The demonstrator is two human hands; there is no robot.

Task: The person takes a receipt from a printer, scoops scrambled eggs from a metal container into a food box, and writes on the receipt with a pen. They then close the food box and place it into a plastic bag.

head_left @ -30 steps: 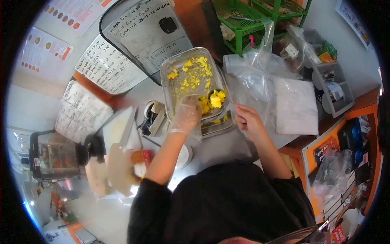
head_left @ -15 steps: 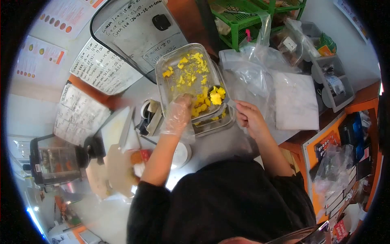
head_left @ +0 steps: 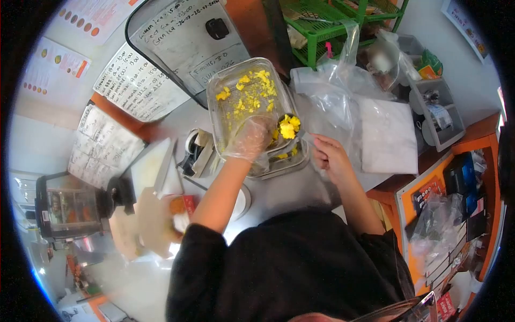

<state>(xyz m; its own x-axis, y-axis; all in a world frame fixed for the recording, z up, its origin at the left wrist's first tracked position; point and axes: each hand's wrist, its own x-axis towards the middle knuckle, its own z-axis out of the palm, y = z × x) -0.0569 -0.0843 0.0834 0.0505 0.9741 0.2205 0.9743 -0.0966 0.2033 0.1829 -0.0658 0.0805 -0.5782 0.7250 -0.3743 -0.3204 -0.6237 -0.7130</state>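
My left hand (head_left: 253, 137), in a clear plastic glove, reaches into a shiny rectangular tray (head_left: 213, 102) of crumbled yellow scrambled egg (head_left: 252, 91). Its fingers are drawn together, low over the egg beside the ladle; what they hold, if anything, is hidden. My right hand (head_left: 329, 155) grips the handle of a small dark ladle (head_left: 281, 119), its bowl heaped with egg. The ladle is over the tray's right side. Beneath sits a second tray (head_left: 300, 163), partly covered, with more egg showing at its near edge.
Clear plastic bags (head_left: 335, 107) and a stack of white sheets (head_left: 389, 134) lie to the right. Left of the tray are a tape dispenser (head_left: 197, 153), a knife (head_left: 165, 166) and an open cardboard box (head_left: 153, 225). Green crates (head_left: 316, 37) and a whiteboard (head_left: 182, 32) stand behind.
My left hand has moved right across the tray, closer to the ladle, covering egg that showed before. My right hand and the loaded ladle have barely moved.
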